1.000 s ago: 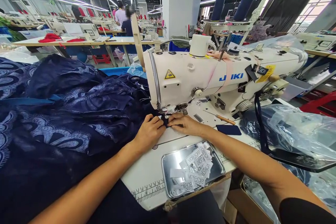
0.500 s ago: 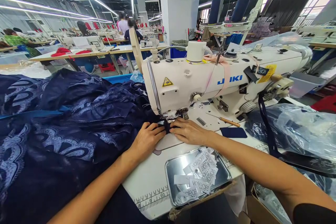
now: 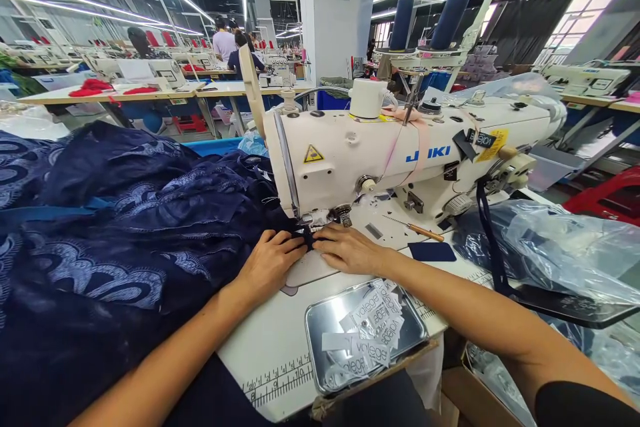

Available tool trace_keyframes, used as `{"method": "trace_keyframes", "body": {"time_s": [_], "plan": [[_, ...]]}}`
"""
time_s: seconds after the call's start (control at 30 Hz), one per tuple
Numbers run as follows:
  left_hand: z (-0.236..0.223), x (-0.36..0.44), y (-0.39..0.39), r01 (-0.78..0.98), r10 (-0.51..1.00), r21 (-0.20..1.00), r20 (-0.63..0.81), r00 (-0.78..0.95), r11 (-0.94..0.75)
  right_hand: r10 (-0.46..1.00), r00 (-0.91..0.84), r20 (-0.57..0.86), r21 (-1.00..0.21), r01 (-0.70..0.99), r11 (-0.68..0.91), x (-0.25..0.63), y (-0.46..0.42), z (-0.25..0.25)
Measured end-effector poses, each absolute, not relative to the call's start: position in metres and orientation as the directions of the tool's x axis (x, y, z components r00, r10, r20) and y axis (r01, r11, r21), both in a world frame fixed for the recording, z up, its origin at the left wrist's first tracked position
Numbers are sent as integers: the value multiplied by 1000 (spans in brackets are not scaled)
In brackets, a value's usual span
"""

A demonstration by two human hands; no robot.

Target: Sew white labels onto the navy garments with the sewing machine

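Both hands are at the needle area of a white sewing machine. My left hand lies just left of the presser foot, its curved fingers pressed together on navy fabric. From the other side, my right hand holds the same small strip with bent fingers, the fingertips close to the foot. A large heap of navy patterned cloth spreads to the left, beside my left forearm. Which part of the cloth is under the needle is hidden by the fingers and the machine head.
A metal tray of printed white labels sits at the table's front edge. Right of the needle lie a wooden-handled awl and a navy fabric piece. Plastic-wrapped goods lie further right. People work at tables behind.
The camera view has shifted slightly, so the machine and table appear further left. Both hands stay at the needle with the fabric, with little visible movement relative to the machine.
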State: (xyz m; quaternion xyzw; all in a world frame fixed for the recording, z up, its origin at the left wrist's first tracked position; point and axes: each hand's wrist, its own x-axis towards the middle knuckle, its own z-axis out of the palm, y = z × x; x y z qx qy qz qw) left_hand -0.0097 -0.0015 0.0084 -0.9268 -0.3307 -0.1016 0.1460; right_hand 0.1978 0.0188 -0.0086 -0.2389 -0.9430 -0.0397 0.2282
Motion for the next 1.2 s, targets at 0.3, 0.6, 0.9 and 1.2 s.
{"method": "trace_keyframes", "body": {"time_s": [0.3,0.6,0.9,1.2], "plan": [[8,-12,9,660,596,-182,306,742,-729,543,-758,361,-90,551,829,195,18,-6],[8,-12,20,686,611,-213,325,722,-696,591,-741,318,-183,564,805,197,27,-6],[9,2,-7,800,655,-345,460,600,-490,709,-643,288,-44,731,681,190,28,-4],[13,1,4,837,736,-309,401,546,-452,657,-737,156,86,673,734,197,4,18]]}}
